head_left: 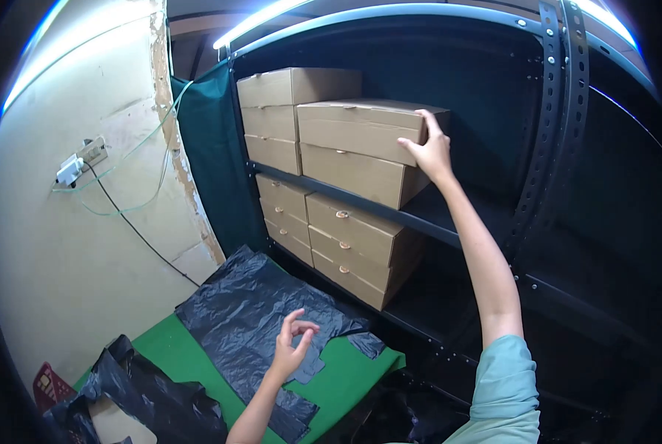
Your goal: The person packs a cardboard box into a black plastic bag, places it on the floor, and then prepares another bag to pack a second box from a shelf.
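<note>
My right hand (429, 150) reaches up to the upper shelf and grips the right end of the top cardboard box (360, 127), which lies on another box (364, 174). A taller stack of three boxes (279, 118) stands to its left. My left hand (292, 346) hovers low over a black plastic bag (261, 311), fingers loosely curled and apart, holding nothing.
A dark metal shelf rack (546, 148) fills the right side, with more cardboard boxes (346, 248) on the lower shelf. Green sheet (346, 377) covers the floor. Another black bag (146, 399) lies lower left. A wall socket with cables (79, 163) hangs on the left wall.
</note>
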`<state>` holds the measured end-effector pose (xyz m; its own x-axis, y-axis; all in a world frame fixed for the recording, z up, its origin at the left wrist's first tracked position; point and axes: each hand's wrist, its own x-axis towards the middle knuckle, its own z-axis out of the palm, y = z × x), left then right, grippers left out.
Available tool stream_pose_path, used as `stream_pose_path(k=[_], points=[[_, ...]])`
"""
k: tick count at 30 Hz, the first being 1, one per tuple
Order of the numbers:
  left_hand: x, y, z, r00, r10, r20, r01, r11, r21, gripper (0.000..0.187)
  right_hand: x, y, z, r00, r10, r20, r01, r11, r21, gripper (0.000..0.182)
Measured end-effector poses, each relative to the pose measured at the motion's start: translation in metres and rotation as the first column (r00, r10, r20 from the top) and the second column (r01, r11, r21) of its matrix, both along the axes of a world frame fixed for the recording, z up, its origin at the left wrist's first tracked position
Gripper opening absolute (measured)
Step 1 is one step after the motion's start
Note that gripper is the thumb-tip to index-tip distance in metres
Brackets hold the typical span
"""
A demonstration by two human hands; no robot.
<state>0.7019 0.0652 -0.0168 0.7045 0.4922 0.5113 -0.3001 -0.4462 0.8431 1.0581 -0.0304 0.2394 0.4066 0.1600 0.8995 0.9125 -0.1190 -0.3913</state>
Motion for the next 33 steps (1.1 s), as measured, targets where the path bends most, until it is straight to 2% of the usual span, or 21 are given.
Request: stream_pose_path(k=[1,2,3,7,8,10,13,14,16,18,19,20,22,24,26,27,30,32,33], points=[[-0.001,0.002,0.001,1.000,0.004,0.008,-0.004,1.000,-0.026,0.041,0.001,-0.008,0.000,1.000,-0.001,-0.031,0.001,1.000,-0.011,0.063],[-0.002,0.004,-0.001,1.000,0.009,0.019,-0.008,0.999,-0.049,0.040,0.002,-0.018,-0.001,0.995,0.095,0.012,-0.095,0.994,0.059,0.061],[0.000,0.009,-0.009,0.997,-0.028,0.068,0.039,0.987,-0.158,0.039,0.005,-0.029,-0.002,0.989,0.147,0.012,-0.147,0.987,0.060,0.059],[0.007,0.026,-0.016,0.995,-0.076,-0.063,0.050,0.937,-0.345,0.040,-0.035,-0.088,0.004,0.934,0.353,-0.057,-0.351,0.935,0.047,0.051],[0.009,0.031,-0.013,0.994,-0.091,-0.066,0.046,0.866,-0.497,0.047,-0.049,-0.103,0.004,0.895,0.435,-0.101,-0.429,0.900,0.076,0.054],[0.019,0.040,0.005,0.977,-0.191,0.092,0.194,0.632,-0.750,0.063,-0.080,-0.129,0.002,0.866,0.476,-0.154,-0.464,0.879,0.109,0.056],[0.031,0.053,0.052,0.797,-0.380,0.470,0.583,0.279,-0.763,0.077,-0.130,-0.162,-0.004,0.880,0.446,-0.160,-0.442,0.895,0.066,0.058],[0.033,0.050,0.071,0.729,-0.419,0.542,0.660,0.221,-0.718,0.077,-0.145,-0.172,-0.012,0.879,0.454,-0.144,-0.448,0.891,0.076,0.061],[0.029,0.035,0.103,0.595,-0.536,0.599,0.784,0.222,-0.580,0.069,-0.176,-0.200,-0.027,0.938,0.344,-0.039,-0.346,0.932,-0.104,0.063],[0.025,0.046,0.054,0.843,-0.196,0.501,0.537,0.338,-0.773,0.055,-0.201,-0.223,-0.050,0.936,0.345,0.075,-0.324,0.923,-0.208,0.065],[0.006,0.020,0.063,0.875,-0.119,0.468,0.476,0.376,-0.795,0.045,-0.217,-0.236,-0.062,0.948,0.312,0.068,-0.291,0.932,-0.216,0.067],[-0.015,0.002,0.067,0.916,-0.055,0.397,0.386,0.385,-0.838,0.046,-0.229,-0.246,-0.075,0.951,0.304,0.052,-0.287,0.934,-0.215,0.070],[-0.046,-0.014,0.049,0.853,-0.070,0.517,0.499,0.398,-0.770,0.044,-0.244,-0.264,-0.106,0.941,0.336,-0.050,-0.339,0.934,-0.113,0.076],[-0.078,-0.025,0.045,0.835,-0.045,0.549,0.515,0.415,-0.750,0.043,-0.256,-0.270,-0.134,0.931,0.344,-0.122,-0.345,0.939,0.011,0.083],[-0.106,-0.029,0.048,0.828,-0.011,0.561,0.508,0.439,-0.741,0.043,-0.285,-0.254,-0.140,0.879,0.423,-0.218,-0.348,0.884,0.314,0.083],[-0.123,-0.030,0.051,0.823,0.013,0.568,0.502,0.454,-0.736,0.043,-0.291,-0.247,-0.138,0.890,0.419,-0.183,-0.363,0.891,0.272,0.096],[-0.181,-0.038,0.059,0.816,0.100,0.569,0.441,0.529,-0.725,0.043,-0.324,-0.210,-0.124,0.850,0.504,-0.153,-0.427,0.829,0.362,0.102],[-0.237,-0.049,0.063,0.816,0.175,0.550,0.364,0.584,-0.726,0.042,-0.301,-0.212,-0.189,0.650,0.693,-0.312,-0.571,0.717,0.400,0.102],[-0.265,-0.056,0.065,0.811,0.216,0.544,0.325,0.608,-0.725,0.042,-0.308,-0.210,-0.200,0.518,0.775,-0.363,-0.642,0.632,0.433,0.103]])
